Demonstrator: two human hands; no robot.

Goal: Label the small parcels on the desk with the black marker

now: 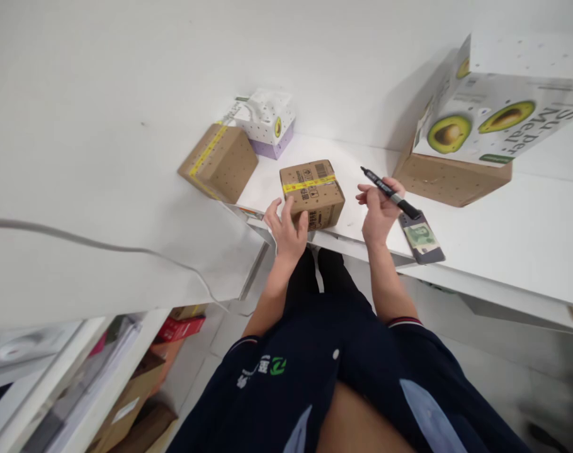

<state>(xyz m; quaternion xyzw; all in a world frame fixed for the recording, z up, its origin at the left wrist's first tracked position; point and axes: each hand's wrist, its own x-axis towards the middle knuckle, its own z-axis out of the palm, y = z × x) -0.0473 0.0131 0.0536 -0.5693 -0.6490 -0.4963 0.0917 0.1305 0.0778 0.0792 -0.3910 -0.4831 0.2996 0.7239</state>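
A small brown cardboard box [320, 200] with yellow tape and black print sits on the white table, in front of my body. At its near left corner is my left hand [288, 231], fingers spread and bent against or just beside the cardboard; whether they touch it I cannot tell. My right hand [380, 214] grips a black marker pen [391, 192], whose dark tip points up and left toward the box. Just right of that hand lies a phone [429, 253] with a green banknote picture on its back.
Left on the table stand another taped brown box [230, 165] and a white-and-purple avocado box [268, 126]. A large avocado-print box [499, 119] rests on a brown carton [456, 182] at right. A grey cable [126, 246] crosses the left side, above shelves holding cartons.
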